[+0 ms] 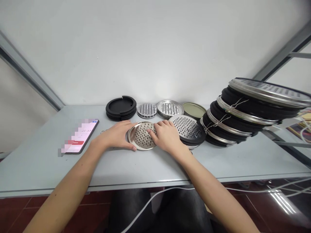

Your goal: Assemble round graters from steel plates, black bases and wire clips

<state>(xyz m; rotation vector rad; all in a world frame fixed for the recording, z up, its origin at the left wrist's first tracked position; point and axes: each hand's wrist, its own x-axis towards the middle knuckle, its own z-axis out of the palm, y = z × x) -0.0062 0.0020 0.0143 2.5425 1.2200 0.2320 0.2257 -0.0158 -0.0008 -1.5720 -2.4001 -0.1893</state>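
Note:
A round metal grater disc (pixel 143 136) with raised teeth and a shiny rim rests on the table in front of me. My left hand (pixel 118 135) grips its left rim, with the thumb along the near edge and the fingers toward the far edge. On the right side, my right hand (pixel 167 136) is closed over the rim, its thumb and fingers reaching onto the toothed surface. Part of the disc is hidden beneath the right hand. Close to the right hand is a stack with a perforated metal grater disc (pixel 186 125) on top, set in a black ring.
Along the wall stand black plastic rings (pixel 120 106), slotted metal discs (pixel 147 110), rimmed grater discs (pixel 170 108) and green round lids (pixel 194 110). A leaning pile of wire-tied assemblies (pixel 243 113) rises at right. A phone (pixel 81 136) lies left on the grey table (pixel 114 173).

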